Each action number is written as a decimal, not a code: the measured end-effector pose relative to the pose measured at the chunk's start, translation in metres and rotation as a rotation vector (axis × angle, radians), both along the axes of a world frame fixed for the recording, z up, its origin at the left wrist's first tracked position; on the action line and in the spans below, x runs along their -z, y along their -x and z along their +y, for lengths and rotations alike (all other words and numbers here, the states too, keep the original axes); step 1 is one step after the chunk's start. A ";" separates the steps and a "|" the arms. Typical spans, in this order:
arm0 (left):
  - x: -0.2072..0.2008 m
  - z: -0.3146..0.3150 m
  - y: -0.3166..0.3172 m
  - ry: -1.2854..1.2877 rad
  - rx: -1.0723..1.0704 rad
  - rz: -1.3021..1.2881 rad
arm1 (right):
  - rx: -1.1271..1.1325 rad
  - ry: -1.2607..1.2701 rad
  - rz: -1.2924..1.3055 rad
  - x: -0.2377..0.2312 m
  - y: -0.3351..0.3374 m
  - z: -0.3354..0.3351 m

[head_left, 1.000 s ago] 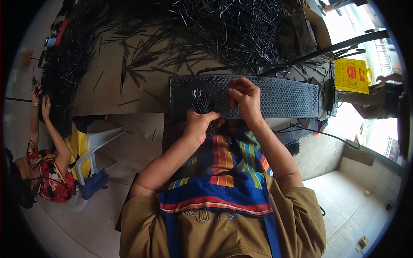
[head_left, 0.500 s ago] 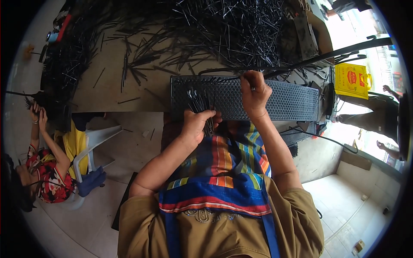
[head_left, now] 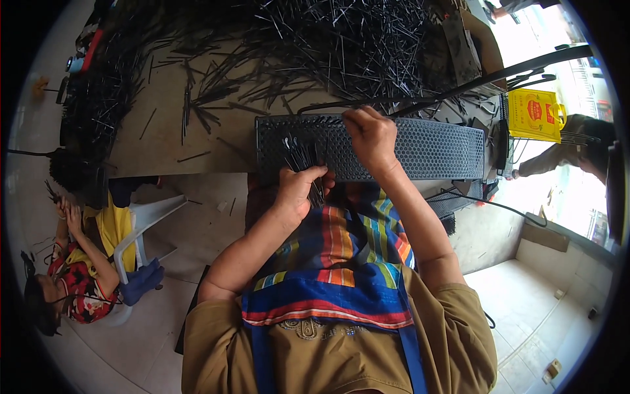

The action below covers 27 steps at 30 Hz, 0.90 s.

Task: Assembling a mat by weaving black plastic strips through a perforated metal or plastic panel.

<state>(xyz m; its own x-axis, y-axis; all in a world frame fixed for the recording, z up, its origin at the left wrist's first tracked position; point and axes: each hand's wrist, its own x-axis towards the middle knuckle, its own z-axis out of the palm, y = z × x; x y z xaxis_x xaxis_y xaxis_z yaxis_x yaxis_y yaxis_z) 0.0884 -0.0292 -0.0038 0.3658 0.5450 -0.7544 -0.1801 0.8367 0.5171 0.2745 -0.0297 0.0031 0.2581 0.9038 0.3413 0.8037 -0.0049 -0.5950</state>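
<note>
Several strips (head_left: 299, 152) clamped in left fingers (head_left: 314, 174); right fingers (head_left: 355, 121) together near far edge of panel (head_left: 436, 152), gap between.

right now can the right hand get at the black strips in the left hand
Likely yes: the right hand is close, and the black strips stick out uncovered past the left hand.

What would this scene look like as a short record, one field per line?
Left hand: the left hand grips a bundle of thin dark strips
Right hand: the right hand, fingers curled, over the far part of the panel; whether it holds anything is unclear
Panel: dark perforated panel, along the near table edge
Table: table with a large heap of dark strips beyond the panel
Right side: yellow bag
Left side: co-worker in a red patterned top, by a white chair
</note>
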 end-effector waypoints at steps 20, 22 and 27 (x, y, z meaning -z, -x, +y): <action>-0.005 -0.004 -0.007 -0.131 0.050 0.024 | 0.264 -0.229 0.454 0.004 -0.011 -0.010; -0.002 -0.004 -0.007 -0.141 0.065 0.018 | 0.166 -0.260 0.227 -0.005 -0.008 -0.008; -0.005 -0.003 -0.008 -0.121 0.068 0.005 | 0.103 -0.243 0.205 -0.008 -0.010 -0.003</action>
